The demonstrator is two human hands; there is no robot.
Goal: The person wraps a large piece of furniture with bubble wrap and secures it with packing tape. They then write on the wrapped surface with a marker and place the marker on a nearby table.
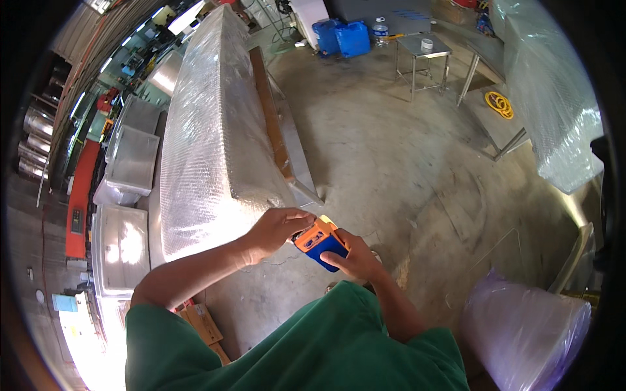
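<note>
Grey concrete floor (pixel 372 130) stretches to the right of the bubble-wrapped block (pixel 202 130), your landmark here. Just right of that block's near end, you hold an orange-and-blue item (pixel 326 251) in front of your body. Its long axis slants: the orange end points away from you and a little toward the block, the blue end back toward your shirt (pixel 306 345). Your right hand (pixel 355 257) is clamped around the blue part, thumb across its face; your left hand (pixel 277 229) meets the orange end, and you cannot tell whether it grips or only touches there.

Count one such item in your two hands. Right of the block's far end you have two blue jugs (pixel 353 39), one clear bottle (pixel 380 30) and one small steel table (pixel 412 45); farther right, one yellow coil (pixel 499 104). Dark print marks the item's orange face.
</note>
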